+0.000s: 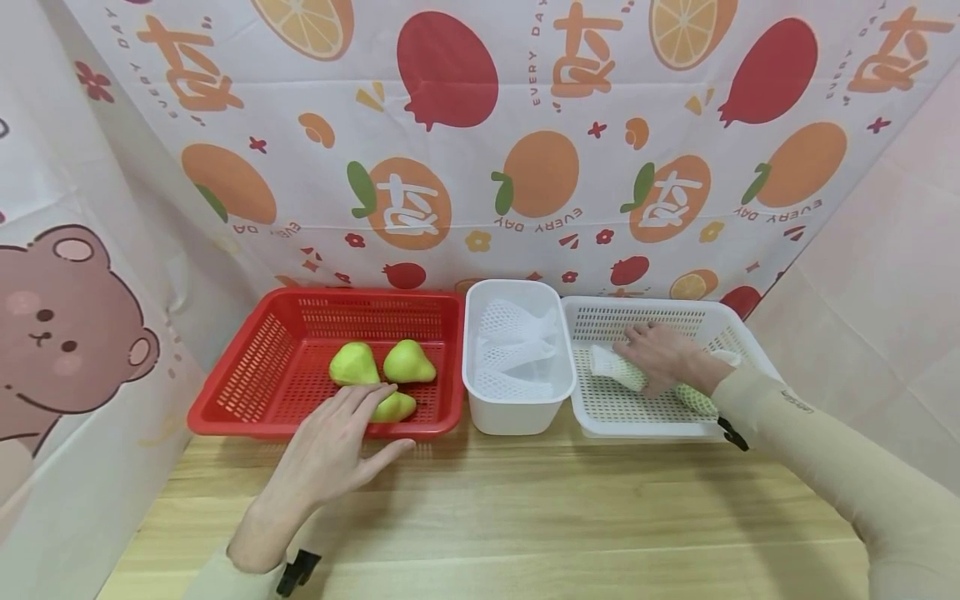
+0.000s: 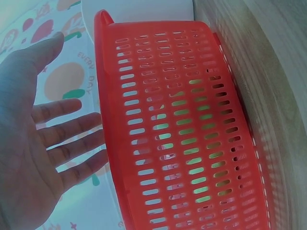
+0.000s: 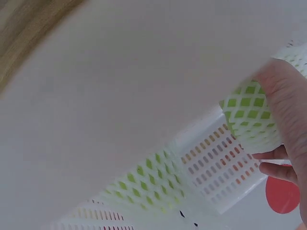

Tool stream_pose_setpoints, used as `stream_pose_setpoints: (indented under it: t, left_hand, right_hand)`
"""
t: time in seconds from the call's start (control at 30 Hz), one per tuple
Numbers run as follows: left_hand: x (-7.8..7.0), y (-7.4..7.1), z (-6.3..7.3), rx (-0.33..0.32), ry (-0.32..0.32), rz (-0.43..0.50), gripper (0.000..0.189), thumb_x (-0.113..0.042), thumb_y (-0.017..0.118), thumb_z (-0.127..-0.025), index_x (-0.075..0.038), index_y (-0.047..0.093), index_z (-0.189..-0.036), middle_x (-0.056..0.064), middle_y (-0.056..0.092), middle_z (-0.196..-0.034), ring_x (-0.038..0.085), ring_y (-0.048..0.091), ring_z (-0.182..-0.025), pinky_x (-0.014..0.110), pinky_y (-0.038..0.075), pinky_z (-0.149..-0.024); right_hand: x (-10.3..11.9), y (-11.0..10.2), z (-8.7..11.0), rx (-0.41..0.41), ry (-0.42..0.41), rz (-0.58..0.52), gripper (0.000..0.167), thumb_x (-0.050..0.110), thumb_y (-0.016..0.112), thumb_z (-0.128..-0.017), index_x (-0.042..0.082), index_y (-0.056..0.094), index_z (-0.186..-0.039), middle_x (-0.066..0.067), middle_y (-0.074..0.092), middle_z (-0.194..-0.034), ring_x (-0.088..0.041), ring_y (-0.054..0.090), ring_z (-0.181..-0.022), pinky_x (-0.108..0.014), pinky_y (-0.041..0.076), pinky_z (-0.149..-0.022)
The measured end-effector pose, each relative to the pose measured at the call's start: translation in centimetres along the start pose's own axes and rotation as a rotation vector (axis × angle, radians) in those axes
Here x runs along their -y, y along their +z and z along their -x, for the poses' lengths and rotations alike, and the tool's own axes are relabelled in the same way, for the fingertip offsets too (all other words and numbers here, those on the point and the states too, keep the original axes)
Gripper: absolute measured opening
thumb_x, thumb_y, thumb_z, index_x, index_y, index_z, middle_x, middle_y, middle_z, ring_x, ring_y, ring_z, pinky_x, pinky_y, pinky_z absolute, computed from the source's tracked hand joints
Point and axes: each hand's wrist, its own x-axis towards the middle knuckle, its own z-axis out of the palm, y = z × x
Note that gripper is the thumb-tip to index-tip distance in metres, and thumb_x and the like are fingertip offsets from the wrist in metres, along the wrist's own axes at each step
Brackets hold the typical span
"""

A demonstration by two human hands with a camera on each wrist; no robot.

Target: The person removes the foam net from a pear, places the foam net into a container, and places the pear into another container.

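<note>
My right hand (image 1: 660, 354) reaches down into the white basket (image 1: 738, 321) and holds a pear in a white foam net (image 1: 617, 368). In the right wrist view the hand (image 3: 290, 115) curls round this netted pear (image 3: 249, 115), whose green skin shows through the mesh. A second netted pear (image 3: 148, 187) lies beside it, partly hidden by my forearm in the head view. My left hand (image 1: 330, 442) is over the front rim of the red basket (image 1: 247, 429), fingers extended and thumb apart. Three bare green pears (image 1: 409, 362) lie in that basket, the front one partly behind the fingers.
Between the baskets stands a white tub (image 1: 517, 417) with several white foam nets (image 1: 517, 350) in it. All three containers stand on a wooden table (image 1: 510, 517). A fruit-print cloth (image 1: 465, 200) hangs right behind them, with more cloth at the left and right.
</note>
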Motion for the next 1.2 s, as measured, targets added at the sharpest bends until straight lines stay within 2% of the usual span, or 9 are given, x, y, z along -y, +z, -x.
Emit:
stream_pose_setpoints:
  t: [0.1, 0.23, 0.47, 0.63, 0.87, 1.2]
  left_hand:
    - [0.0, 0.0, 0.0, -0.005, 0.006, 0.000, 0.073, -0.052, 0.085, -0.080, -0.004, 0.066, -0.132, 0.013, 0.073, -0.125, 0.032, 0.069, -0.114, 0.050, 0.062, -0.092]
    - [-0.1, 0.1, 0.0, -0.004, 0.010, 0.002, 0.073, -0.050, 0.087, -0.078, -0.005, 0.066, -0.131, 0.012, 0.072, -0.124, 0.031, 0.069, -0.113, 0.050, 0.062, -0.093]
    - [-0.1, 0.1, 0.1, 0.004, 0.006, 0.002, 0.073, -0.053, 0.085, -0.079, -0.005, 0.066, -0.131, 0.012, 0.072, -0.123, 0.030, 0.068, -0.113, 0.049, 0.061, -0.093]
    - [-0.1, 0.1, 0.1, 0.007, 0.005, 0.003, 0.073, -0.056, 0.083, -0.081, -0.006, 0.066, -0.131, 0.011, 0.072, -0.123, 0.030, 0.068, -0.114, 0.049, 0.061, -0.093]
    - [-0.2, 0.1, 0.0, 0.013, 0.000, 0.002, 0.073, -0.054, 0.084, -0.080, -0.005, 0.067, -0.130, 0.011, 0.072, -0.124, 0.030, 0.069, -0.114, 0.049, 0.061, -0.094]
    - [-0.3, 0.1, -0.1, -0.006, 0.022, 0.006, 0.071, -0.056, 0.083, -0.081, -0.005, 0.067, -0.129, 0.011, 0.072, -0.123, 0.030, 0.069, -0.113, 0.049, 0.061, -0.093]
  right_hand:
    - [0.0, -0.3, 0.2, -0.005, 0.013, -0.003, 0.089, 0.062, 0.088, -0.071, 0.011, 0.058, -0.137, -0.020, 0.065, -0.136, -0.039, 0.065, -0.125, -0.057, 0.056, -0.108]
    - [0.0, -0.9, 0.6, -0.045, 0.024, -0.012, 0.095, 0.062, 0.089, -0.070, 0.012, 0.055, -0.143, -0.020, 0.065, -0.138, -0.040, 0.064, -0.128, -0.059, 0.053, -0.110]
    - [0.0, -2.6, 1.3, -0.138, 0.024, 0.008, 0.090, 0.060, 0.088, -0.070, 0.013, 0.054, -0.139, -0.015, 0.067, -0.125, -0.035, 0.067, -0.115, -0.054, 0.059, -0.102]
    - [0.2, -4.1, 2.0, -0.194, 0.023, 0.012, 0.090, 0.061, 0.089, -0.070, 0.012, 0.056, -0.138, -0.015, 0.067, -0.122, -0.035, 0.066, -0.114, -0.055, 0.058, -0.103]
    - [0.8, -5.7, 2.9, -0.314, 0.005, 0.010, 0.090, 0.061, 0.089, -0.068, 0.012, 0.057, -0.135, -0.013, 0.065, -0.112, -0.032, 0.067, -0.104, -0.051, 0.060, -0.096]
    - [2.5, -8.1, 4.3, -0.391, 0.028, -0.014, 0.089, 0.059, 0.092, -0.066, 0.014, 0.057, -0.134, -0.012, 0.067, -0.113, -0.032, 0.067, -0.104, -0.049, 0.062, -0.094]
